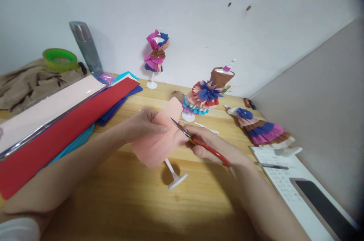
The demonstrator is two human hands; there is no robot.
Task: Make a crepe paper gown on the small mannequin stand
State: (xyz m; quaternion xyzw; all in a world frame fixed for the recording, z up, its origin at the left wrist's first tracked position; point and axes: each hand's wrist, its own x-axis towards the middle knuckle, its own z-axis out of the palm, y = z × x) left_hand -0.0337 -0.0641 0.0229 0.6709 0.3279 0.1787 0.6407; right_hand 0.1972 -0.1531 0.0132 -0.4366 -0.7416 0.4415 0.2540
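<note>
Peach crepe paper (159,146) is pinched between the thumb and fingers of my left hand (148,125). Below the paper a white stand (174,176) juts out at a tilt; whatever it joins is hidden behind the sheet. My right hand (200,140) is closed around red-handled scissors (212,150). Their dark metal blades point up and left across the paper's right side, close to my left thumb. Whether the blades touch the paper I cannot tell.
Two small dress stands with ruffled paper, one magenta (156,53) and one brown-topped (209,89), stand at the back. A layered paper dress (260,129) lies right, near a phone (321,203) on a printed sheet. Red paper (71,131), green tape (59,61) and a bottle (88,47) are left.
</note>
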